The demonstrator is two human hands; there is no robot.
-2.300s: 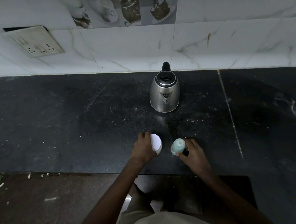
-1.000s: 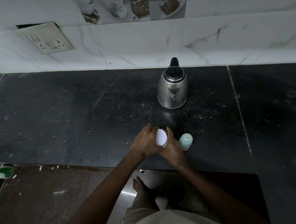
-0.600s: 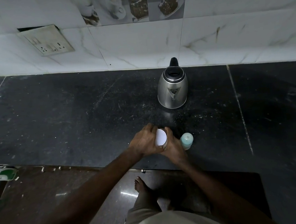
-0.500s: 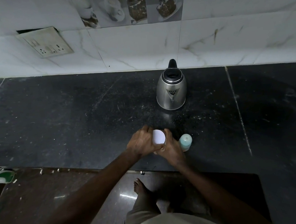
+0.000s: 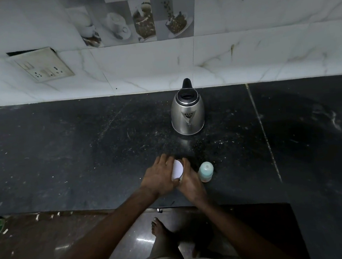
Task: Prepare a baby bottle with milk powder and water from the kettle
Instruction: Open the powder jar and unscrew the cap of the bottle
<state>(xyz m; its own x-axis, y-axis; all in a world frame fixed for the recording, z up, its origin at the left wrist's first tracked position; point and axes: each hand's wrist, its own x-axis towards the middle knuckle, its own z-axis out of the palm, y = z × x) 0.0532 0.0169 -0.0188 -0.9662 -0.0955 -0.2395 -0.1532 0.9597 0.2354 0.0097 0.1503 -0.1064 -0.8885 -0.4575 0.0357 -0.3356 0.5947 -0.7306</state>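
Black speckled stone makes up the counter (image 5: 83, 149), which runs across the whole middle of the frame. Above it, filling the top, is a wall (image 5: 261, 35) of white veined tiles, with a band of picture tiles showing cups at top centre. A dark brown floor (image 5: 51, 247) takes the lower left, and a bare foot (image 5: 158, 228) stands on it near bottom centre. A socket plate (image 5: 43, 66) hangs tilted on the wall at upper left. A steel kettle (image 5: 187, 112) with a black handle stands upright just right of centre, close to the wall, spout facing the camera. Below it, near the counter's front edge, both hands meet round a container (image 5: 177, 169) whose white round lid is tipped to the left. The left hand (image 5: 160, 177) wraps its fingers, held close together, round the container's left side. The right hand (image 5: 189, 180) curls its fingers round the right side, thumb up by the lid's edge. A baby bottle (image 5: 205, 171) with a pale green cap stands upright just right of the right hand
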